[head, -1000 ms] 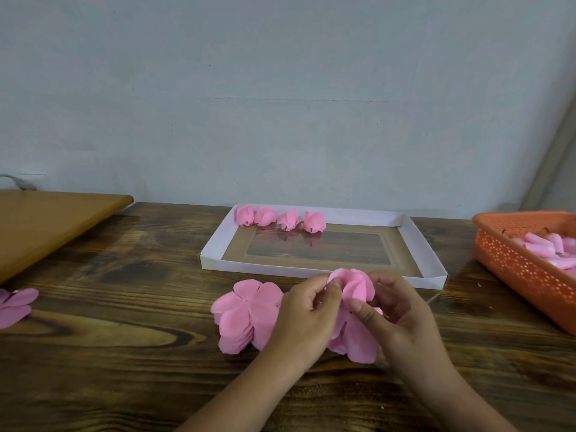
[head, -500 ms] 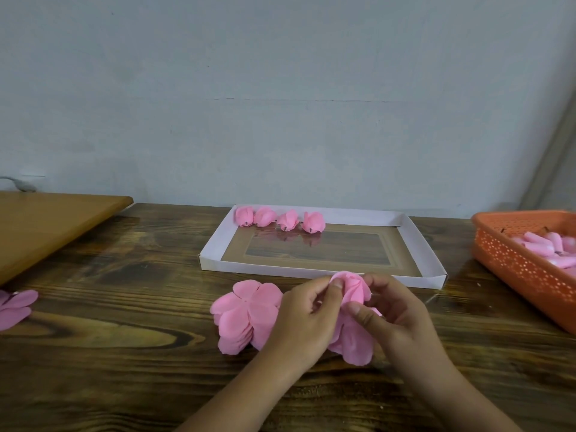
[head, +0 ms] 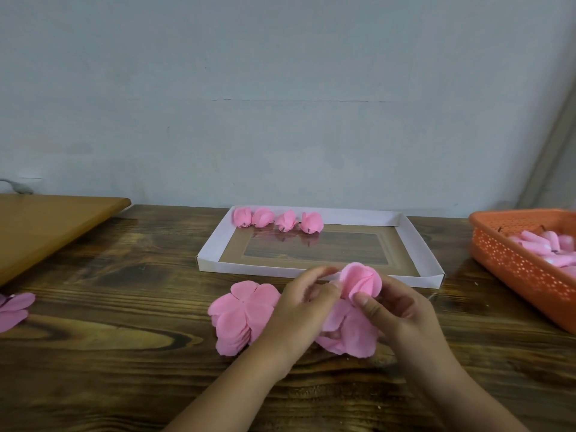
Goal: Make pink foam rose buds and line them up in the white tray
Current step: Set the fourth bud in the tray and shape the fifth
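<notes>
Rose buds [head: 278,220], four of them, already stand in a row along the far left edge of the white tray [head: 419,244]; most of it waits unfilled. We are shaping a fifth bud [head: 361,281] just above the surface, near the tray's front wall, our left hand [head: 299,310] and right hand [head: 402,310] both pinching its petals. A stack of flat petals [head: 240,316] beside us suggests many remain.

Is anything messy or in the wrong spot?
Mostly tidy. One pink petal piece lies alone at the table's far left edge, apart from the petal stack. The four buds sit neatly in the white tray.
</notes>
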Demonstrator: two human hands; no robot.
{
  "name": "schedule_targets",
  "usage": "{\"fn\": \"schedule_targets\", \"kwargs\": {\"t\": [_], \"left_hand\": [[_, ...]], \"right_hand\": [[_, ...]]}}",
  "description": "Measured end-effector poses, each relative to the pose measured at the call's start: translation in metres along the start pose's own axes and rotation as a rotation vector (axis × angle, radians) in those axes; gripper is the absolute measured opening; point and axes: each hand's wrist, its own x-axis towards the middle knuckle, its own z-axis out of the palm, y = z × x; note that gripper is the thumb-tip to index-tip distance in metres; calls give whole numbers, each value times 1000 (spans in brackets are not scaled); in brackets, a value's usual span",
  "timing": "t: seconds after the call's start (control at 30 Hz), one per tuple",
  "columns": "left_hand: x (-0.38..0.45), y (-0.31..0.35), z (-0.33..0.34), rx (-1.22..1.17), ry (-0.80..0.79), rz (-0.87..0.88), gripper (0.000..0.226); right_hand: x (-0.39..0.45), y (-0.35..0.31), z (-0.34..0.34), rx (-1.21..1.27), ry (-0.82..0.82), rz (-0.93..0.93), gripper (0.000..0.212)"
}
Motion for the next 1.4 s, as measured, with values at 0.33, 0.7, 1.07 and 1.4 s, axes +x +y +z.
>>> {"fn": "schedule_targets", "kwargs": {"t": [0.33,0.7,1.07,1.4], "left_hand": [[6,-4,-1,-214,182,-166,15],[0,1,7,-175,218,-106,9],[-2,10,6,-288,89,-84,34],[-6,10,6,-223,32,9,16]], "right_hand": [[0,0,1,0,11,-11,26],[-2,-1,8,-25,-58,1,25],[-1,2,4,64,-23,70,28],[2,-2,1,170,-40,139,37]]}}
